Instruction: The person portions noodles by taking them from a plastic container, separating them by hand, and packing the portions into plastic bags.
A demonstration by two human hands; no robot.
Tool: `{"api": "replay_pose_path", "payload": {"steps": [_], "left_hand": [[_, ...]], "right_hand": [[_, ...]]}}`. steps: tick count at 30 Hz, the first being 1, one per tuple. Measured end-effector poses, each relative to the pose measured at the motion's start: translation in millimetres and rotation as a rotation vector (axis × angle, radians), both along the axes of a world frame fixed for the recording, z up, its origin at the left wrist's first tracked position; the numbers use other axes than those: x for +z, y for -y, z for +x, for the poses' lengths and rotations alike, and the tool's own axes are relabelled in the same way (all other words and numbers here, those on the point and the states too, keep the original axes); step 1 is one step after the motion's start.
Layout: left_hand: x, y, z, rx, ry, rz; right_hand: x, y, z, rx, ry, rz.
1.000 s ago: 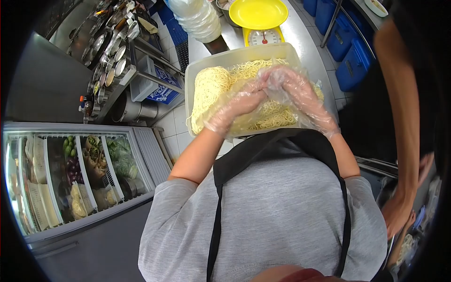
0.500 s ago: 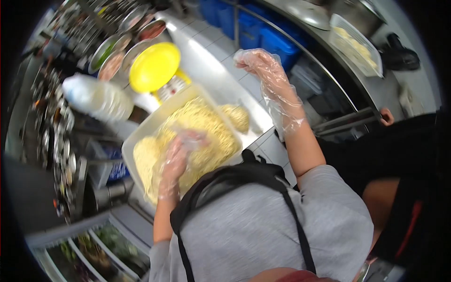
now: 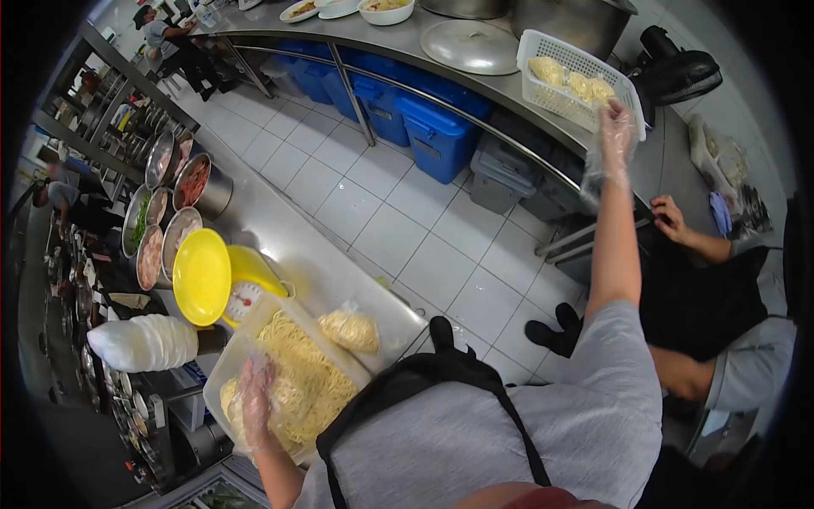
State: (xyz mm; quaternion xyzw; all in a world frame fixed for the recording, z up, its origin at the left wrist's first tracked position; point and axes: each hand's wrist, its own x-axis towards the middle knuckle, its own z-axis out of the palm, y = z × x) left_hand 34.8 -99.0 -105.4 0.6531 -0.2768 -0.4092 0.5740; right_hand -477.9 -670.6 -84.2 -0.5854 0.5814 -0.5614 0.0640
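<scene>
My left hand [image 3: 256, 395], in a clear plastic glove, is in a translucent tub [image 3: 222, 371] of yellow noodles [image 3: 326, 380]. Its fingers lie stretched against a clump of noodles. My right hand [image 3: 617, 131], gloved too, reaches far out to a white perforated basket [image 3: 538, 90]. Its fingers are bunched over the near edge, on the rightmost noodle portion [image 3: 601, 89]; the fingertips are partly hidden. More noodle portions [image 3: 548, 71] lie beside it. A clear bag of noodles [image 3: 349, 329] sits on the steel table next to the tub.
A yellow scale [image 3: 244, 299] with a yellow pan [image 3: 202, 277] stands behind the tub, near stacked white containers [image 3: 146, 343] and metal bowls of ingredients [image 3: 195, 182]. Blue bins [image 3: 437, 136] stand under the far counter. A co-worker's hand [image 3: 670, 219] is at the right.
My right hand has moved from above the floor gap out to the white basket. My left hand remains in the noodle tub. The view has turned toward the far counter.
</scene>
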Motion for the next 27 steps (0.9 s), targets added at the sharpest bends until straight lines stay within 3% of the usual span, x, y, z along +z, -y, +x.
{"api": "replay_pose_path", "payload": {"steps": [1, 3, 4, 6, 9, 10, 14, 15, 18, 21, 23, 26, 27], "left_hand": [[4, 2, -3, 0.066, 0.043, 0.094], [6, -1, -7, 0.136, 0.092, 0.197], [5, -5, -8, 0.182, 0.114, 0.210], [2, -10, 2, 0.197, 0.087, 0.280], [-5, -16, 6, 0.245, 0.072, 0.297], [-7, -17, 8, 0.258, 0.073, 0.313], [12, 3, -7, 0.264, 0.094, 0.408], [20, 12, -17, 0.277, 0.093, 0.415], [18, 8, -15, 0.227, 0.105, 0.398], [15, 12, -16, 0.283, 0.117, 0.451], [18, 16, -15, 0.249, 0.119, 0.479], [22, 10, -22, 0.198, 0.174, 0.500], [22, 5, -22, 0.192, 0.233, 0.494]], "right_hand": [[5, 23, -14, 0.009, 0.003, -0.002], [7, 66, -46, -0.100, -0.369, -0.015], [1, 87, -60, -0.097, -0.365, -0.010], [-12, 126, -89, -0.066, -0.603, 0.148], [-52, 179, -132, -0.047, -0.678, 0.352], [-29, 158, -111, -0.131, -0.758, 0.564], [-69, 210, -146, -0.092, -0.816, 0.650], [-43, 175, -118, -0.150, -0.794, 0.727], [-48, 182, -108, -0.239, -0.713, 0.832], [-54, 192, -116, -0.257, -0.540, 0.870], [-78, 205, -129, -0.426, -0.817, 0.598], [32, 113, -40, -0.409, -0.760, 0.442], [29, 115, -37, -0.404, -0.751, 0.428]]}}
